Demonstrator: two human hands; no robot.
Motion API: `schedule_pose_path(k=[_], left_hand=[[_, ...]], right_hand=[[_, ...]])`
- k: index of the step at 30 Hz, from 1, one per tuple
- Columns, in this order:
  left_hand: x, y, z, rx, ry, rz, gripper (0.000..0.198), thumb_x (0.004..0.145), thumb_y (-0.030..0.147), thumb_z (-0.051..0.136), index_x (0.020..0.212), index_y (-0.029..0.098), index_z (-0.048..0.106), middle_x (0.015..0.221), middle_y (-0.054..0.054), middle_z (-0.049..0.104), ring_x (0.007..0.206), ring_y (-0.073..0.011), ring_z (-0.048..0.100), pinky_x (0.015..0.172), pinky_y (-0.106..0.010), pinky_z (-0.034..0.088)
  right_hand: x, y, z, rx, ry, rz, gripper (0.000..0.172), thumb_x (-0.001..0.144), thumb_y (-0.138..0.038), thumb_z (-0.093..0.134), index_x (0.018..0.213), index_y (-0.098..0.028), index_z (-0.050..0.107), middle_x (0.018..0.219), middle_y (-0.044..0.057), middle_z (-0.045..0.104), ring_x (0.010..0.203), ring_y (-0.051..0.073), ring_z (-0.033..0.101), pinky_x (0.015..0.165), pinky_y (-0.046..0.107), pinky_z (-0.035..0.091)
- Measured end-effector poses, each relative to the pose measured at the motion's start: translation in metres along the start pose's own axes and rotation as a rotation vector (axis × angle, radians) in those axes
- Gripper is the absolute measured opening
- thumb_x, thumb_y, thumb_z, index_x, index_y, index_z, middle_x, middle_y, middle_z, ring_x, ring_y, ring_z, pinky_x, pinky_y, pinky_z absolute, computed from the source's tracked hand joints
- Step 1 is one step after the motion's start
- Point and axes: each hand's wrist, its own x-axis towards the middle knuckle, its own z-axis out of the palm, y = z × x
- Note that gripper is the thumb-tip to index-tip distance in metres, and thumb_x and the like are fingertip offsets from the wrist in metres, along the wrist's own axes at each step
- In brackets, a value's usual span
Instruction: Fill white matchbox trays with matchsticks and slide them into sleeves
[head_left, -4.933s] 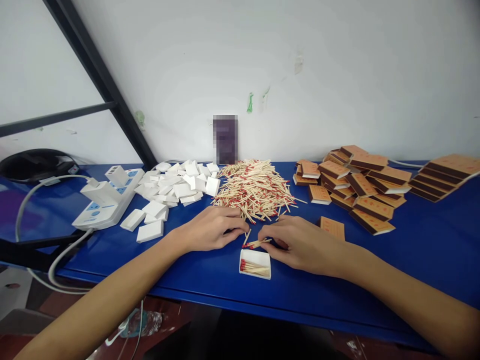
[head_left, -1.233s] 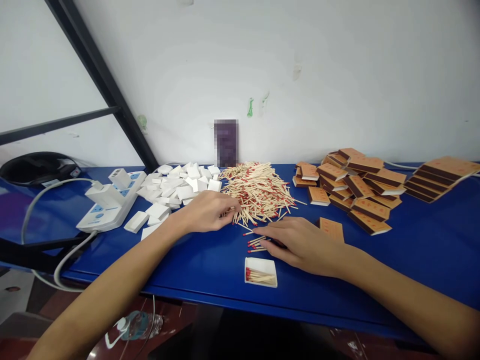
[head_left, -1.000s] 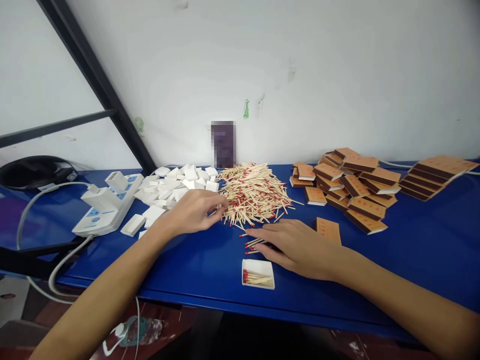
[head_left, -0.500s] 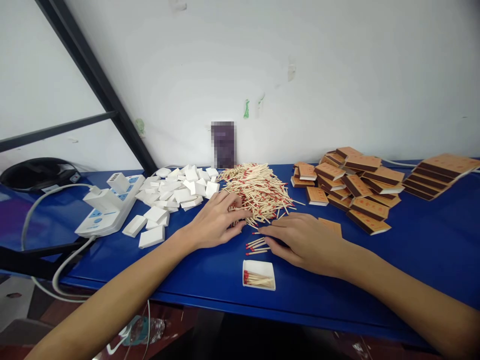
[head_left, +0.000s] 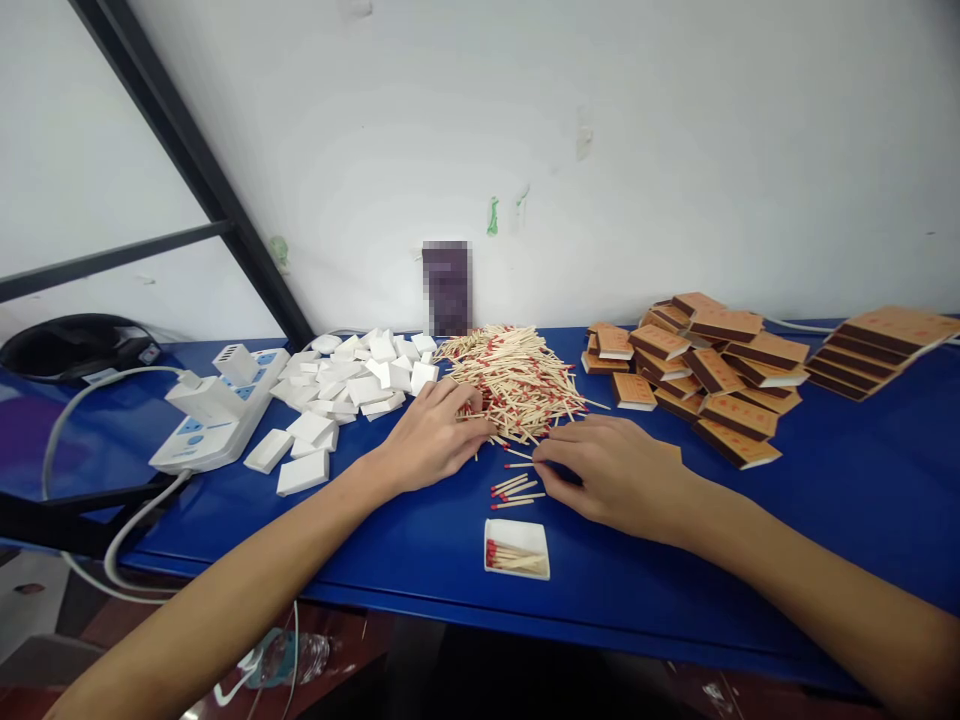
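Observation:
At the front left edge of a heap of red-tipped matches (head_left: 517,385), my left hand (head_left: 439,435) is closed, fingers curled and thumb near the forefinger; what lies between the fingertips is hidden. Across from it, my right hand (head_left: 604,475) has thumb and forefinger pinched at the tail of a loose match (head_left: 517,465). Several more matches (head_left: 516,488) lie side by side just below the fingertips, heads to the left. Nearer the table's front edge is a white matchbox tray (head_left: 531,532), partly filled with matches whose red heads point left.
White matchbox trays (head_left: 360,375) are heaped to the left, beside a power strip (head_left: 217,425) with cables. Orange-brown matchbox sleeves (head_left: 712,370) are piled on the right. A blurred dark purple object (head_left: 448,290) leans on the wall. The blue table's front edge (head_left: 450,610) runs below.
My right hand has drawn slightly right, its thumb and forefinger closer together. My left hand has pulled back slightly left. The loose matches below the fingers show more fully.

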Motion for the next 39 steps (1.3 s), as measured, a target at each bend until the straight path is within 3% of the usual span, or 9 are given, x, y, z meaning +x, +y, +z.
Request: schedule_pose_path(k=[9, 17, 20, 24, 29, 34, 39], left_hand=[[0.000, -0.001, 0.001, 0.011, 0.030, 0.030, 0.019, 0.099, 0.022, 0.048, 0.100, 0.017, 0.067, 0.102, -0.008, 0.058, 0.093, -0.0218, 0.049, 0.081, -0.035, 0.039], [0.001, 0.002, -0.002, -0.166, 0.102, 0.048, 0.016, 0.100, 0.019, 0.047, 0.098, 0.016, 0.063, 0.098, -0.006, 0.064, 0.091, -0.0190, 0.052, 0.084, -0.033, 0.043], [0.001, 0.004, -0.002, -0.243, 0.162, 0.058, 0.019, 0.100, 0.017, 0.047, 0.114, 0.017, 0.060, 0.099, -0.006, 0.065, 0.091, -0.0181, 0.052, 0.085, -0.033, 0.044], [-0.001, 0.006, 0.000, -0.279, 0.195, -0.002, 0.042, 0.101, 0.015, 0.041, 0.143, 0.016, 0.041, 0.100, -0.007, 0.058, 0.090, -0.0189, 0.050, 0.083, -0.034, 0.046], [0.000, 0.010, -0.004, -0.447, 0.196, -0.013, 0.027, 0.100, 0.015, 0.043, 0.119, 0.020, 0.061, 0.098, -0.007, 0.060, 0.092, -0.0177, 0.056, 0.082, -0.034, 0.049], [0.001, 0.015, -0.006, -0.583, 0.121, -0.055, 0.011, 0.095, 0.018, 0.054, 0.099, 0.017, 0.064, 0.092, -0.004, 0.069, 0.086, -0.0146, 0.063, 0.081, -0.030, 0.051], [0.000, 0.017, -0.003, -0.648, 0.027, -0.052, 0.006, 0.091, 0.016, 0.059, 0.092, 0.016, 0.064, 0.090, -0.003, 0.070, 0.084, -0.0142, 0.065, 0.080, -0.027, 0.050]], right_hand=[[0.004, 0.006, 0.000, 0.061, -0.039, 0.040, 0.016, 0.090, -0.018, 0.052, 0.083, -0.021, 0.066, 0.084, 0.001, 0.072, 0.072, 0.017, 0.063, 0.059, 0.028, 0.032], [0.003, 0.006, 0.005, 0.174, 0.005, -0.029, 0.017, 0.091, -0.018, 0.050, 0.084, -0.021, 0.064, 0.080, 0.000, 0.070, 0.067, 0.015, 0.059, 0.060, 0.027, 0.034], [0.003, 0.005, 0.005, 0.197, -0.005, -0.035, 0.018, 0.092, -0.018, 0.049, 0.085, -0.022, 0.065, 0.079, 0.000, 0.069, 0.067, 0.015, 0.059, 0.061, 0.027, 0.034], [0.002, 0.003, 0.004, 0.248, -0.019, -0.046, 0.019, 0.093, -0.018, 0.047, 0.091, -0.022, 0.066, 0.077, 0.000, 0.069, 0.066, 0.015, 0.059, 0.062, 0.026, 0.036], [0.001, 0.004, 0.002, 0.213, -0.009, 0.017, 0.020, 0.089, -0.017, 0.050, 0.100, -0.023, 0.066, 0.068, -0.001, 0.066, 0.060, 0.014, 0.058, 0.057, 0.026, 0.032], [0.001, 0.004, 0.001, 0.183, -0.060, 0.015, 0.014, 0.088, -0.015, 0.050, 0.084, -0.023, 0.061, 0.066, -0.002, 0.064, 0.057, 0.013, 0.055, 0.052, 0.026, 0.027], [0.000, 0.000, -0.007, 0.216, -0.094, -0.015, 0.015, 0.088, -0.018, 0.049, 0.077, -0.022, 0.059, 0.066, -0.002, 0.063, 0.057, 0.013, 0.052, 0.055, 0.027, 0.028]])
